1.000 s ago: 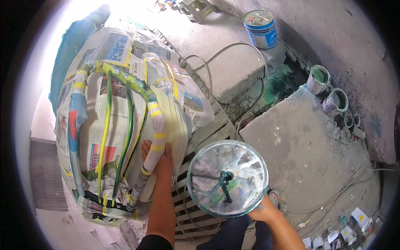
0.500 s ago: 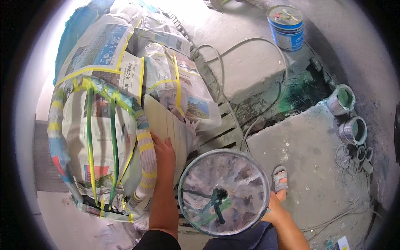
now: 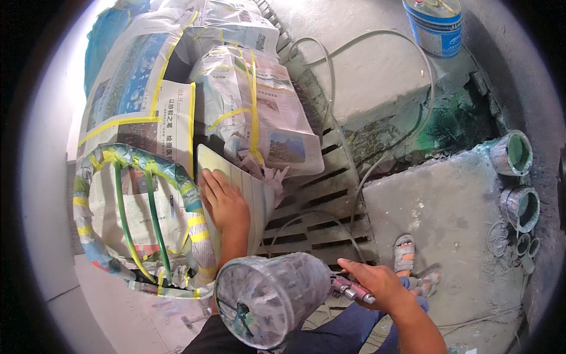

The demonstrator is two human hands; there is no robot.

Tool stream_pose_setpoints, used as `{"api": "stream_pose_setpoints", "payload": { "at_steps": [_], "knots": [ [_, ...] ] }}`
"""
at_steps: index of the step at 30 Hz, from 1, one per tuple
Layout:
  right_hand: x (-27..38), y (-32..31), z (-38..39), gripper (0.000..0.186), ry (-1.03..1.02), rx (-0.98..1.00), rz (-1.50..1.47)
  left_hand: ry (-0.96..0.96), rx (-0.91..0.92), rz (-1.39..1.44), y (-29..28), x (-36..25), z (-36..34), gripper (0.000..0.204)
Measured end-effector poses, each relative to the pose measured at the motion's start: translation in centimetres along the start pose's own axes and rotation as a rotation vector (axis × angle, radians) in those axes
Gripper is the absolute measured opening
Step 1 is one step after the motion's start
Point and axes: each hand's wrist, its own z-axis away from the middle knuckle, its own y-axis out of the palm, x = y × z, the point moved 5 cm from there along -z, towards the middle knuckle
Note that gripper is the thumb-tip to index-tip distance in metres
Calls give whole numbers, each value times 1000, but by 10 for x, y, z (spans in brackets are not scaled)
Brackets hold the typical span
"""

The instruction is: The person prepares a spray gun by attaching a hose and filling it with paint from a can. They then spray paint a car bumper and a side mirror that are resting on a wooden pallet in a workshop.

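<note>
My left hand [image 3: 225, 199] lies with fingers stretched flat on a smooth cream panel [image 3: 252, 197]. In my right hand [image 3: 377, 286] is a spray gun [image 3: 350, 288], gripped near its reddish metal knobs. Its large paint-smeared cup [image 3: 298, 283] tilts to the left, with the round lid turned toward me. Dark green paint marks the middle of the lid. The gun's nozzle cannot be made out. Left of the panel, a ring-shaped frame [image 3: 201, 239] is wrapped in paper and yellow tape, with two green rods [image 3: 157, 227] running across its opening.
Newspaper sheets [image 3: 289, 118] taped in yellow cover the bulky object beyond the panel. A hose [image 3: 429, 88] loops over the slatted grating [image 3: 306, 221]. A blue paint can [image 3: 436, 32] stands at the far right; open paint-stained cans [image 3: 520, 207] line the right wall.
My left hand has shifted from the panel's edge beside the wrapped frame onto the panel's face. The spray gun has swung left and tipped, bringing its cup's side and my right hand into view.
</note>
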Motion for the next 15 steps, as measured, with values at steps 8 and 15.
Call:
{"api": "stream_pose_setpoints", "payload": {
  "at_steps": [8, 15],
  "knots": [
    [-16, 4, 16, 50, -121, 95, -9, 15, -27, -290, 17, -16, -49, 64],
    [-45, 0, 59, 52, -29, 88, -43, 436, 226, -287, 14, -39, 81, 73]
  ]
}}
